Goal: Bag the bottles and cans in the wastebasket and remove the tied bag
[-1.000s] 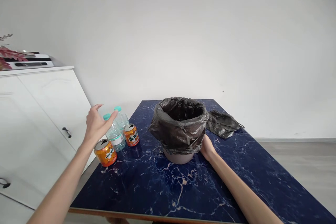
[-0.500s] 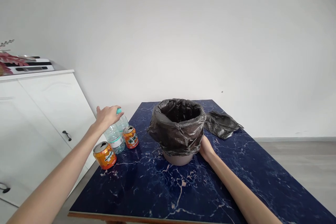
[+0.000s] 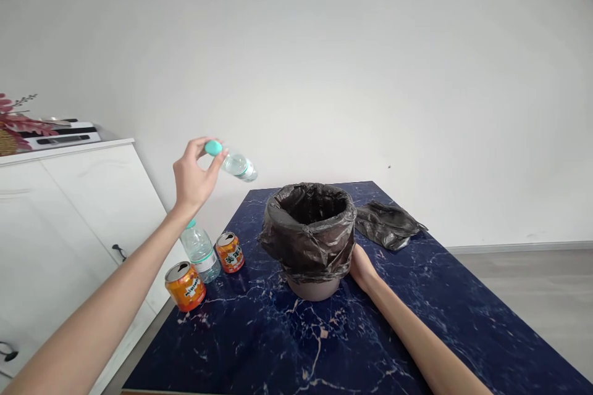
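My left hand (image 3: 197, 174) pinches a clear plastic bottle (image 3: 238, 165) near its turquoise cap, holding it tilted in the air above the table's left side. My right hand (image 3: 362, 268) rests against the right side of a small trash can (image 3: 314, 290), its fingers partly hidden behind it. A black plastic bag (image 3: 315, 247) lines the can and folds over its rim. Below my left hand, a second clear bottle (image 3: 204, 253) stands upright between two orange soda cans, a nearer can (image 3: 185, 287) and a farther can (image 3: 230, 253).
Another black plastic bag (image 3: 391, 225) lies crumpled on the dark blue marbled table (image 3: 259, 345), right of the trash can. A white cabinet (image 3: 83, 210) stands at the left, with red decorative leaves (image 3: 32, 126) on top. Behind the table rises a white wall.
My left hand has lifted the bottle off the table, up and to the right, and tilted it. My right hand stays at the trash can. The view has tipped up slightly.
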{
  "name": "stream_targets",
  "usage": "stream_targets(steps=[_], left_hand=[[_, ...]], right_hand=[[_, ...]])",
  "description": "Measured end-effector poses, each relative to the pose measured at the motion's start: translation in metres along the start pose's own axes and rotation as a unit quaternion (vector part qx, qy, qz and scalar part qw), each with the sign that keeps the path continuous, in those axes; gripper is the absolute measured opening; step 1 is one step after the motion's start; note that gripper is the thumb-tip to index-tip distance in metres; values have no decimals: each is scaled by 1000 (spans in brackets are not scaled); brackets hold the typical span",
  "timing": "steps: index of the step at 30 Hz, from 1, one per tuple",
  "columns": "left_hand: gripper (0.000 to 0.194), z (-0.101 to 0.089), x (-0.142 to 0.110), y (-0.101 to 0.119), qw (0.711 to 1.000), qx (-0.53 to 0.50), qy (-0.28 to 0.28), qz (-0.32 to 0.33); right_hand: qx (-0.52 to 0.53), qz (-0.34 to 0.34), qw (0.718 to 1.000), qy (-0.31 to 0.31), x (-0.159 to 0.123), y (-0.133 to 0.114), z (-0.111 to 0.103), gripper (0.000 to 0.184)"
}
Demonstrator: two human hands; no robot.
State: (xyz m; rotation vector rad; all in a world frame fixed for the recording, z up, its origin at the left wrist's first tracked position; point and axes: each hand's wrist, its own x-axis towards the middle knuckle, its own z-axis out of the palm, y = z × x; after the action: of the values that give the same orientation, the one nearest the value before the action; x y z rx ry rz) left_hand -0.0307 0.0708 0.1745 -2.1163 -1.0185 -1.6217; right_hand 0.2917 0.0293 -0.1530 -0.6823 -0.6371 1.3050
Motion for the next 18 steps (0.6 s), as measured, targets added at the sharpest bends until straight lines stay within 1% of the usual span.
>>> stream_targets(steps=[2, 3, 7, 10, 12, 14, 18], left_hand=[[34, 2, 11, 22, 995, -88, 34, 24], [34, 3, 15, 33, 991, -122, 41, 37], [30, 5, 27, 77, 971, -222, 40, 82], [26, 8, 27, 106, 958, -267, 32, 100], [27, 12, 23, 121, 953, -283, 6, 109], [29, 18, 18, 131, 951, -288, -31, 110], [35, 26, 10, 143, 942, -309, -100, 87]], right_hand=[[2, 4, 1000, -2, 0, -1, 1, 28], [3, 5, 1000, -3, -1, -1, 1, 26], [9, 12, 1000, -2, -2, -4, 5, 23], [14, 16, 1000, 2, -2, -6, 9, 26], [18, 18, 1000, 5, -2, -7, 10, 28], [22, 20, 1000, 5, -2, -8, 10, 30], [33, 28, 999, 1, -2, -8, 9, 33]])
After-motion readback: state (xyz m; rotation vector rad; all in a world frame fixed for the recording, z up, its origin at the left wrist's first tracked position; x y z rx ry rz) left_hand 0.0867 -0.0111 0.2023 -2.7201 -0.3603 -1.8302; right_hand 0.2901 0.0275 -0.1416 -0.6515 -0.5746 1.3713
